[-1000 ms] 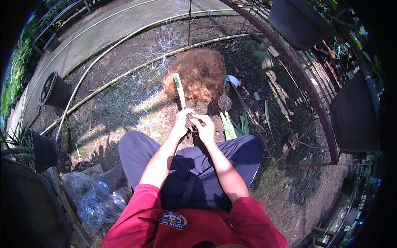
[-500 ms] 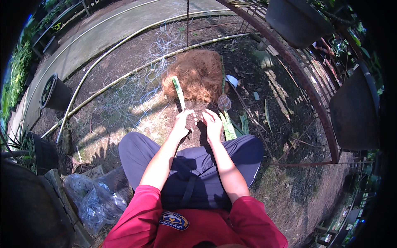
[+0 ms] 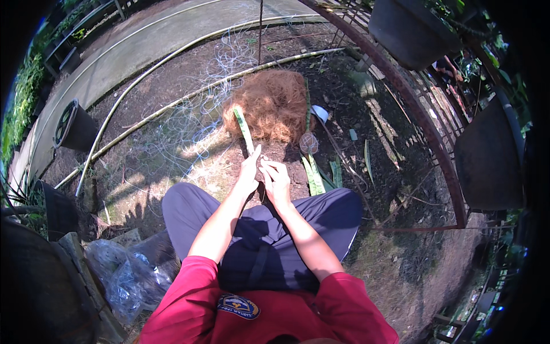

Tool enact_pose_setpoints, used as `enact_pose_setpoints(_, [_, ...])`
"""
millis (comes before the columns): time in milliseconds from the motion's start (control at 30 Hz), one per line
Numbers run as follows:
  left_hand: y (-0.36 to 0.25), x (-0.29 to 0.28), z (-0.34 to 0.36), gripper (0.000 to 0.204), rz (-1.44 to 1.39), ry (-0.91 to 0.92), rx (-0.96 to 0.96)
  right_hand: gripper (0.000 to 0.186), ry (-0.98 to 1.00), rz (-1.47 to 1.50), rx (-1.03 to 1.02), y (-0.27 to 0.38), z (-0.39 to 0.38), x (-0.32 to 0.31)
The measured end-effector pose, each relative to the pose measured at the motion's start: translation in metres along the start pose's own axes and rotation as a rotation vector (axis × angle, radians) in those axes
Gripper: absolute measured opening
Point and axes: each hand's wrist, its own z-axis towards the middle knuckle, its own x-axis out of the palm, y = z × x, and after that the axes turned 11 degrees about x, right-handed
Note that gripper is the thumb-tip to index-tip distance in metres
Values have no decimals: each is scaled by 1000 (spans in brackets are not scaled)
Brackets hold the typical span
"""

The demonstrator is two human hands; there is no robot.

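- Leaf [image 3: 243, 129] clamped in your left hand [image 3: 247, 173], pointing away from you, toward brown fiber pile [image 3: 272, 106]
- Your right hand [image 3: 276, 180] curled close beside the left; can't tell if it's holding anything

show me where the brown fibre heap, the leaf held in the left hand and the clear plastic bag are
Brown fibre heap [image 3: 272, 106]: head view, middle of the mound.
Held leaf [image 3: 243, 129]: head view, middle of its visible blade.
Clear plastic bag [image 3: 127, 280]: head view, its crumpled middle.
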Motion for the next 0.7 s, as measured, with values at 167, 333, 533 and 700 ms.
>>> enact_pose_setpoints(167, [8,-3,-3,20,257,17,147,18,66,60,117,-5,2,-5])
enact_pose_setpoints(333, [17,-12,4,15,287,66,174,19,128,201,359,-8,5,-9])
enact_pose_setpoints(533, [12,6,-9,30,298,34,262,31,165,74,266,13,12,-28])
enact_pose_setpoints(700, [15,-10,6,27,376,78,255,30,155,97,150,7,10,-19])
